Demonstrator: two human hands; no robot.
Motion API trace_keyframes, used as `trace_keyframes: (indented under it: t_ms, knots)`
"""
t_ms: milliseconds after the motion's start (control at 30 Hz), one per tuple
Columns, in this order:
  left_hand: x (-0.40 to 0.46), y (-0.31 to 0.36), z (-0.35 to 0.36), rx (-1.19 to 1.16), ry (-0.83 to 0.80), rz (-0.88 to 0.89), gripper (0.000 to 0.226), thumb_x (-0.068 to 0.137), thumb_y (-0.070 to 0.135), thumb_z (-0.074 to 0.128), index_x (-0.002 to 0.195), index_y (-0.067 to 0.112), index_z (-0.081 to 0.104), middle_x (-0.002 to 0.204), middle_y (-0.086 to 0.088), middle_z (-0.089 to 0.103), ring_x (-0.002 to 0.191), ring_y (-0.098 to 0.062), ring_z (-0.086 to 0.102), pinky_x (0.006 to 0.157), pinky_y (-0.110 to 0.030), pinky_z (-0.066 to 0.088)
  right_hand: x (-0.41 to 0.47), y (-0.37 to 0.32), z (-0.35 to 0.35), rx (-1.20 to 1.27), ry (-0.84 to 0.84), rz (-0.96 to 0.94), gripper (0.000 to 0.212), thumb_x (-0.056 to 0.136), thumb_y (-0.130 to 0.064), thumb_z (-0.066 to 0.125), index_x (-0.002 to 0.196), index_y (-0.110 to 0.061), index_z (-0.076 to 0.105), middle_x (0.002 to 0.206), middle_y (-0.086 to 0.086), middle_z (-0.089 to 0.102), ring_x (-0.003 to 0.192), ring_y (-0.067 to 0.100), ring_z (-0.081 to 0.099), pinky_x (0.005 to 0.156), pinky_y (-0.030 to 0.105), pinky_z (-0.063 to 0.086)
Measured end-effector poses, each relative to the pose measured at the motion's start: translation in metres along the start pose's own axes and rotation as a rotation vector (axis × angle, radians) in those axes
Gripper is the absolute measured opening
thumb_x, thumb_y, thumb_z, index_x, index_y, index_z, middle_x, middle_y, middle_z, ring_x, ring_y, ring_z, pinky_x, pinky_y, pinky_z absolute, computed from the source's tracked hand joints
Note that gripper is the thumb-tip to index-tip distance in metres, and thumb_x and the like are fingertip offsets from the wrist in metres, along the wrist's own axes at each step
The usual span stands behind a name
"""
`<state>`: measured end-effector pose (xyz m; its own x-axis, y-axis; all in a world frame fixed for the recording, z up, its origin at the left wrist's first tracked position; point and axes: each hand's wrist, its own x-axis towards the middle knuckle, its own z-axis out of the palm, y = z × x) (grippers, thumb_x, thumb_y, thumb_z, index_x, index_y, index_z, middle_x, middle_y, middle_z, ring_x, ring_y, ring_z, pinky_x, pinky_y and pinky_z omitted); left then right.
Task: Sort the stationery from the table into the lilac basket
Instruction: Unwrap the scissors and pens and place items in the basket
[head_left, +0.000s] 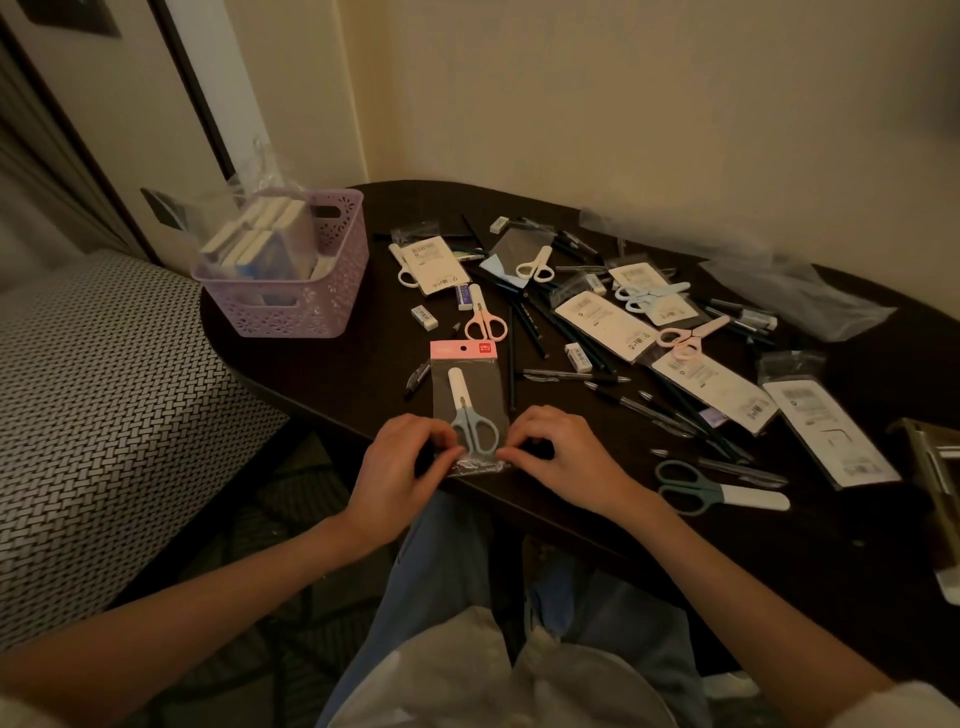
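Head view, items as they lie before you:

Your left hand (402, 462) and your right hand (558, 460): both at the near edge of the dark table (322, 364), fingers curled, each pinching a bottom corner of the same packet.

Packaged scissors (467, 410): clear sleeve with a pink header card, pale blue handles towards you, white blade cap pointing away. It lies flat on the table, its crinkled bottom edge pinched between your two hands.

Lilac basket (291, 306): far left corner of the table, well apart from the packet. It holds several boxed items, some in clear wrap; what they are cannot be told.

Loose pink scissors (484, 322): just beyond the packet's header.

White eraser (424, 317): left of the pink scissors, between them and the basket.

Dark green scissors (701, 488): unpackaged, right of your right hand, white-capped blades pointing right.

White scissors (535, 266): mid-table, on a dark sleeve.

Scatter of pens and pencils (524, 322): across the middle and right of the table, mixed with white barcode cards (602, 317) and further pastel scissors.

Crumpled clear bag (789, 291): far right, against the wall.
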<state>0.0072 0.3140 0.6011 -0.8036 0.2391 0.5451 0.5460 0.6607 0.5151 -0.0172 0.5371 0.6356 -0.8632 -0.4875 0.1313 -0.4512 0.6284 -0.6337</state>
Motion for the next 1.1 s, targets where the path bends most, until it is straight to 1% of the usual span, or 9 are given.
trace_keyframes:
  t_ms: [167,300,367,467,633,767,900,1000,1100]
  knots:
    - [0.001,-0.001,0.000,0.021,-0.002,0.014,0.014,0.084,0.025,0.063,0.096,0.018,0.063,0.089,0.008,0.062,0.087,0.002,0.052,0.080,-0.026,0.049,0.002,0.002,0.008,0.018,0.048,0.016,0.004,0.083,-0.026,0.072,0.085,-0.023,0.069,0.096,-0.007,0.060,0.094,0.005,0.055,0.085,0.032,0.050]
    - [-0.001,-0.007,-0.003,0.131,-0.068,0.174,0.021,0.090,0.025,0.056,0.103,0.015,0.069,0.103,0.001,0.066,0.100,-0.009,0.057,0.088,-0.031,0.047,0.002,0.003,0.012,0.003,0.091,0.010,0.011,0.082,-0.024,0.073,0.089,-0.022,0.064,0.093,-0.010,0.057,0.090,0.004,0.054,0.081,0.031,0.051]
    - [-0.002,-0.012,-0.006,0.185,-0.121,0.298,0.026,0.090,0.020,0.054,0.108,0.012,0.071,0.113,-0.003,0.066,0.107,-0.016,0.057,0.096,-0.032,0.044,0.000,0.003,0.013,-0.029,0.093,-0.043,0.016,0.084,-0.024,0.070,0.097,-0.022,0.061,0.098,-0.010,0.054,0.092,0.003,0.052,0.081,0.028,0.050]
    - [0.001,-0.014,-0.016,0.200,-0.211,0.424,0.030,0.082,0.012,0.056,0.107,0.011,0.073,0.114,-0.005,0.068,0.110,-0.017,0.056,0.103,-0.034,0.040,-0.005,0.002,0.013,-0.206,0.093,-0.189,0.017,0.088,-0.026,0.064,0.104,-0.020,0.067,0.112,-0.005,0.050,0.101,0.004,0.048,0.083,0.021,0.048]
    - [0.004,-0.016,-0.026,0.215,-0.322,0.463,0.036,0.080,0.016,0.061,0.114,0.008,0.070,0.120,-0.004,0.066,0.112,-0.017,0.058,0.103,-0.032,0.043,-0.010,-0.001,0.014,-0.378,0.080,-0.320,0.034,0.094,-0.038,0.048,0.110,-0.018,0.071,0.114,0.000,0.057,0.103,0.012,0.052,0.083,0.027,0.047]
    - [0.007,-0.017,-0.023,0.193,-0.257,0.480,0.025,0.088,0.016,0.062,0.109,0.007,0.072,0.112,-0.005,0.070,0.104,-0.015,0.063,0.091,-0.030,0.052,-0.011,-0.002,0.017,-0.361,0.086,-0.329,0.036,0.093,-0.041,0.051,0.109,-0.016,0.071,0.110,0.000,0.061,0.102,0.012,0.055,0.084,0.028,0.048]
    - [0.014,-0.014,-0.023,0.156,-0.198,0.468,0.021,0.088,0.017,0.064,0.105,0.009,0.073,0.107,-0.003,0.071,0.099,-0.012,0.065,0.088,-0.027,0.053,-0.010,-0.003,0.017,-0.366,0.139,-0.328,0.035,0.091,-0.044,0.056,0.108,-0.017,0.070,0.108,-0.001,0.063,0.101,0.011,0.057,0.085,0.026,0.047]
    - [0.026,-0.003,-0.026,0.070,-0.125,0.397,0.020,0.087,0.014,0.066,0.105,0.008,0.073,0.104,-0.002,0.072,0.096,-0.010,0.066,0.084,-0.028,0.055,-0.005,-0.006,0.016,-0.389,0.246,-0.331,0.029,0.088,-0.035,0.060,0.106,-0.014,0.069,0.106,0.002,0.065,0.096,0.013,0.059,0.078,0.026,0.050]
    - [0.040,0.005,-0.031,-0.023,-0.030,0.319,0.020,0.087,0.015,0.067,0.105,0.009,0.073,0.104,0.000,0.072,0.097,-0.007,0.066,0.084,-0.030,0.055,0.004,-0.011,0.009,-0.365,0.402,-0.336,0.026,0.091,-0.027,0.054,0.103,-0.011,0.070,0.101,0.004,0.066,0.091,0.014,0.060,0.076,0.026,0.050]
